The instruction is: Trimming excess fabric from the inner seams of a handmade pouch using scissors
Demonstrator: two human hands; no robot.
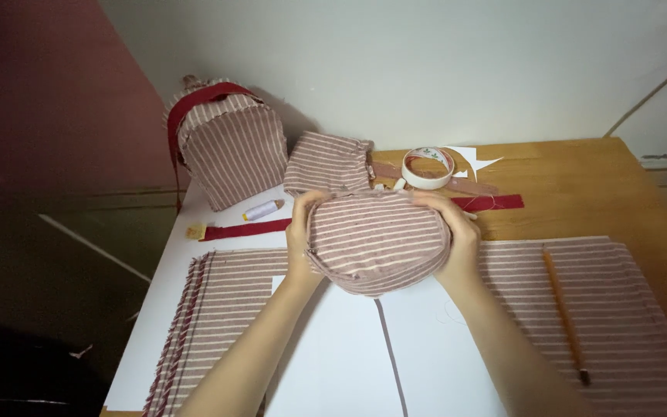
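Observation:
Both hands hold a round, drum-shaped piece covered in brown and white striped fabric (378, 241) above the table's middle. My left hand (300, 235) grips its left rim, fingers curled over the top edge. My right hand (457, 232) clasps its right side. The piece is tilted with its flat striped face toward me. White paper sheets (349, 347) lie just under it.
A striped fabric bag with a dark red strap (229, 143) stands at the back left. A folded striped piece (327, 161), a white thread spool (262, 208), a tape roll (428, 167) and red ribbon (245, 229) lie behind. A pencil (563, 313) rests on striped cloth (619, 324) at right.

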